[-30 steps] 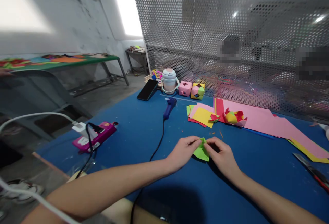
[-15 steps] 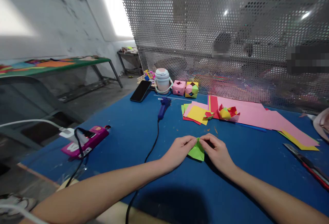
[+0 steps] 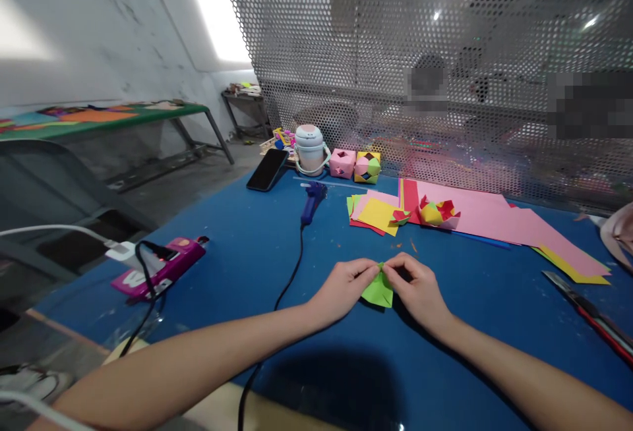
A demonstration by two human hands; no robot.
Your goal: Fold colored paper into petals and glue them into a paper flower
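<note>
A piece of green paper (image 3: 378, 292) is held over the blue table between my two hands, its upper edge pinched. My left hand (image 3: 346, 287) is closed, thumb and fingers gripping the paper's upper left side. My right hand (image 3: 416, 289) is closed on the upper right side, fingertips close to those of the left. The pinched part of the paper is partly hidden by my fingers. Beyond my hands lie a stack of small yellow, pink, red and green papers (image 3: 378, 216) and a folded red, yellow and pink paper flower (image 3: 438, 212).
A blue glue gun (image 3: 312, 203) with a black cord lies left of centre. A purple power strip (image 3: 180, 266) sits farther left. At the back are a phone (image 3: 268, 169), a white jar (image 3: 310, 151) and folded paper cubes (image 3: 343, 163). A cutter knife (image 3: 586, 312) lies right.
The view has shifted slightly, so the background items appear a little higher and to the left. Both hands keep their pinch on the green paper, almost unmoved.
</note>
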